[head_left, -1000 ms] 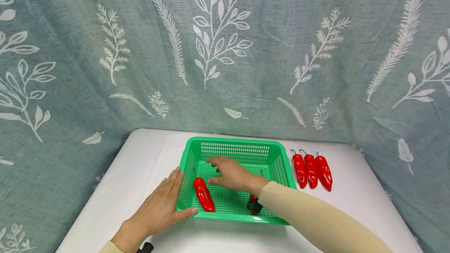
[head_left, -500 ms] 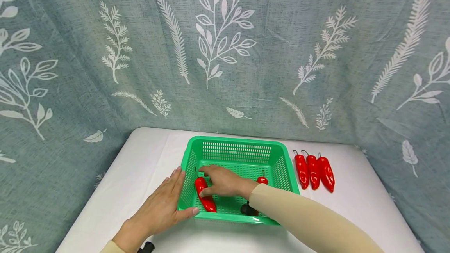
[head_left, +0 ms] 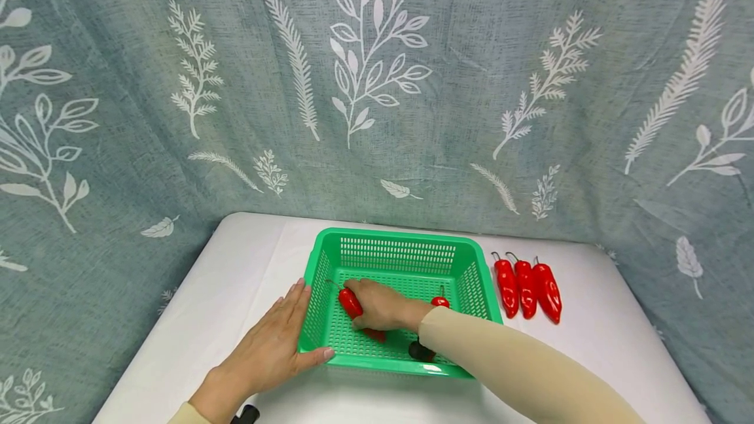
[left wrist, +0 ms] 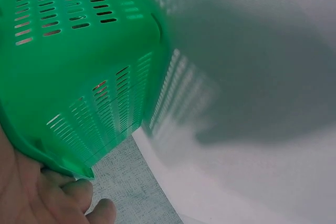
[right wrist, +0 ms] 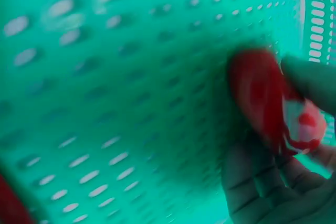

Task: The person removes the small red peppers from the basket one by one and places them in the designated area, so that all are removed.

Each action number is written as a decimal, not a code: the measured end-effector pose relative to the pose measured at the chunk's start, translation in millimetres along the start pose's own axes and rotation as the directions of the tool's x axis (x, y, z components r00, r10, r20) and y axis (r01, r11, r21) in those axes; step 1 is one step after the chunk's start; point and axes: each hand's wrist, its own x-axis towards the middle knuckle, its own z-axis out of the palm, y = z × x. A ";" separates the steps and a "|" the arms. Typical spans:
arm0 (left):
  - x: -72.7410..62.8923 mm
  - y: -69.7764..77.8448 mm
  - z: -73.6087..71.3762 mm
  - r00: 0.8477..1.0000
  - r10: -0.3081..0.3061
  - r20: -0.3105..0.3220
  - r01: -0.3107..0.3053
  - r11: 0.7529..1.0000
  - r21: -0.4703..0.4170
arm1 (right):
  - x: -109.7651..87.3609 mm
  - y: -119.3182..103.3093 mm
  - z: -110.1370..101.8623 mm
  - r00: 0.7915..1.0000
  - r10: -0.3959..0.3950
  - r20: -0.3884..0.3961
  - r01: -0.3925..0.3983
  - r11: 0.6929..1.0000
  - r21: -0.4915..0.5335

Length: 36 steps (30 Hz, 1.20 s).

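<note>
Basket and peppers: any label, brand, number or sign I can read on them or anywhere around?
None. The green basket shows only slotted plastic, with no lettering. The red pepper gripped by the right hand and the three red peppers on the table are plain. The curtain carries white leaf prints only, no words.

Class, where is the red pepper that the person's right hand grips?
In the head view, the red pepper lies inside the green slotted plastic basket, left of centre, gripped by the right hand; the left hand rests on the basket's outer left wall.
</note>
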 end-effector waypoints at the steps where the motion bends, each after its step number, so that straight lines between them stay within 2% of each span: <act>1: 0.2 0.2 -0.1 1.000 0.001 0.002 -0.001 1.000 -0.001 | -1.0 2.8 -1.1 1.000 0.001 -0.010 -0.001 1.000 0.019; 7: 1.4 1.3 -0.4 1.000 0.002 -0.010 -0.002 1.000 -0.004 | -4.2 17.1 -10.9 0.998 0.014 -0.057 -0.003 0.983 0.182; 11: 1.8 1.8 -0.4 1.000 0.009 -0.025 -0.009 1.000 -0.003 | -5.3 23.6 -17.1 0.996 0.050 -0.077 -0.023 0.946 0.324; 14: 2.1 2.2 -0.1 0.999 0.009 -0.032 -0.009 1.000 -0.010 | -7.5 25.8 -22.2 0.993 0.083 -0.079 -0.046 0.922 0.383; 17: 2.1 2.4 0.1 0.999 0.006 -0.032 -0.006 1.000 -0.016 | -9.7 26.6 -27.3 0.990 0.109 -0.090 -0.064 0.914 0.402; 24: 2.0 2.8 0.4 1.000 -0.001 -0.015 0.000 1.000 -0.025 | -15.1 28.1 -37.0 0.982 0.122 -0.143 -0.056 0.917 0.395; 31: 0.8 2.5 1.9 1.000 -0.009 -0.011 0.008 0.999 -0.037 | -25.9 26.6 -48.9 0.971 0.148 -0.188 -0.044 0.883 0.467; 36: 0.3 2.3 3.7 1.000 -0.011 -0.011 0.010 0.999 -0.037 | -31.8 27.9 -52.7 0.961 0.182 -0.208 -0.061 0.874 0.482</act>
